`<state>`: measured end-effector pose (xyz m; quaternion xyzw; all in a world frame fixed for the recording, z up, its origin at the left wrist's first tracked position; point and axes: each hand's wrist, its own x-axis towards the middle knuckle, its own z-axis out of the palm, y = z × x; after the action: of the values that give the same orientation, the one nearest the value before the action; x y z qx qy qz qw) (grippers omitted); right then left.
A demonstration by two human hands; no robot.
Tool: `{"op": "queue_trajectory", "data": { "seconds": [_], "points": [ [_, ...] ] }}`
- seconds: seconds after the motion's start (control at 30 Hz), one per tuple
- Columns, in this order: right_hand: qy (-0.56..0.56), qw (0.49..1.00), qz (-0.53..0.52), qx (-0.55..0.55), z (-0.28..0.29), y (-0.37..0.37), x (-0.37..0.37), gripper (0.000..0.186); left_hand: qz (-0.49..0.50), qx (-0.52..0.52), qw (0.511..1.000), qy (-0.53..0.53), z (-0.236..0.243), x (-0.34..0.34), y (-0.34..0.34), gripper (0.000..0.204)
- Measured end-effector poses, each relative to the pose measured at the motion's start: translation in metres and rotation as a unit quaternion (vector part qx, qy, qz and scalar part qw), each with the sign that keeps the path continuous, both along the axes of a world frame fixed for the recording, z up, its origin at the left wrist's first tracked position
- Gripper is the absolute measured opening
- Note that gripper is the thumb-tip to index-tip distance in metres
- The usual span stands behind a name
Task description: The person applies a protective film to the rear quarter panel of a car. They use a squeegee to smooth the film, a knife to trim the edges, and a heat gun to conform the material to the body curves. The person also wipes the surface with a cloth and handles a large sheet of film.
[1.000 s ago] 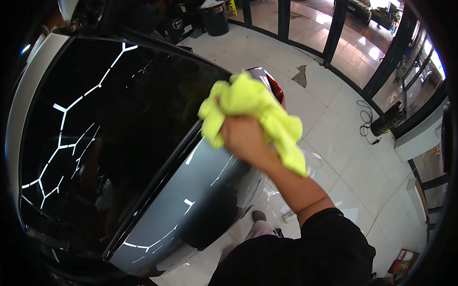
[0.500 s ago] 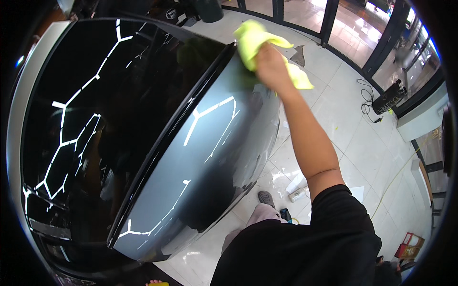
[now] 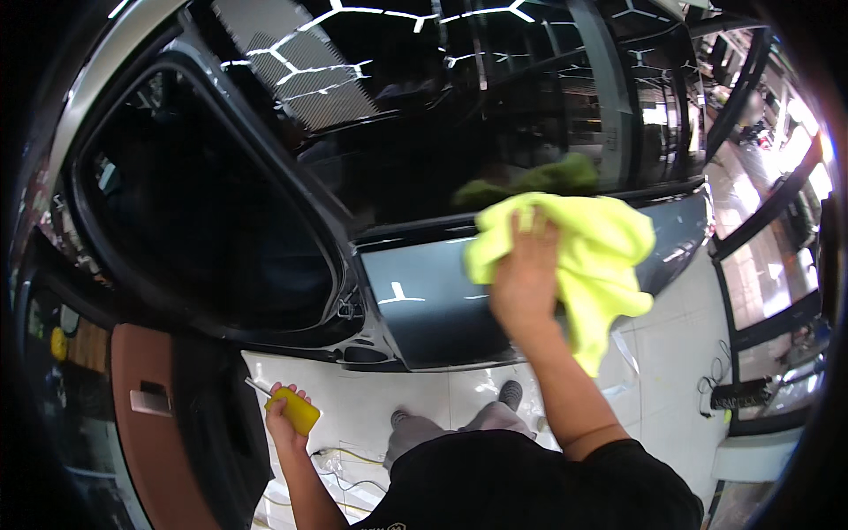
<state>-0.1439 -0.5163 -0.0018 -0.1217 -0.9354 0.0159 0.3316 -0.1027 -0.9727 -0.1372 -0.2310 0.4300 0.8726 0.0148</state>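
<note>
My right hand (image 3: 528,269) presses a bright yellow-green microfibre cloth (image 3: 609,234) against the car, where the dark side glass (image 3: 415,168) meets the grey-blue body panel (image 3: 424,281). The cloth bunches around my fingers, and a loose end hangs down beside my forearm. Its reflection shows in the glass. Lower on the left, my left hand (image 3: 284,415) is closed around a yellow block-shaped tool (image 3: 302,412) with rounded corners. A thin silver piece (image 3: 258,386) sticks out beside it; whether it belongs to the tool I cannot tell.
An open car door with a brown inner panel (image 3: 141,424) stands at the left, next to the door opening (image 3: 203,203). Cables (image 3: 353,456) lie on the tiled floor near my feet. A black cylinder (image 3: 740,394) stands by the glass doors at the right.
The view has swung round along the car toward the open door. My right hand and the cloth have come from the panel's far end to the glass edge. My left hand now shows fully.
</note>
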Motion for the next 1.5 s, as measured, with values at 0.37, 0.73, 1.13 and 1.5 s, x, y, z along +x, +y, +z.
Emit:
{"op": "queue_trajectory", "data": {
  "seconds": [0.37, 0.73, 1.13, 1.5],
  "points": [
    [-0.111, 0.866, 0.300, -0.385, -0.010, -0.237, -0.031, 0.035, -0.047, -0.030, 0.998, -0.032, -0.011, -0.019, -0.072, 0.049],
    [0.302, 0.752, 0.127, -0.572, 0.053, -0.038, 0.031, 0.042, -0.028, -0.060, 0.998, 0.004, 0.014, -0.029, -0.088, 0.044],
    [0.389, 0.842, 0.361, -0.103, 0.421, -0.082, -0.124, 0.047, -0.158, -0.101, 0.972, 0.139, 0.120, -0.113, -0.010, 0.030],
    [0.243, 0.905, 0.330, 0.117, 0.454, -0.209, -0.212, 0.043, -0.300, -0.160, 0.924, 0.173, 0.138, -0.194, -0.016, 0.022]
  ]
}}
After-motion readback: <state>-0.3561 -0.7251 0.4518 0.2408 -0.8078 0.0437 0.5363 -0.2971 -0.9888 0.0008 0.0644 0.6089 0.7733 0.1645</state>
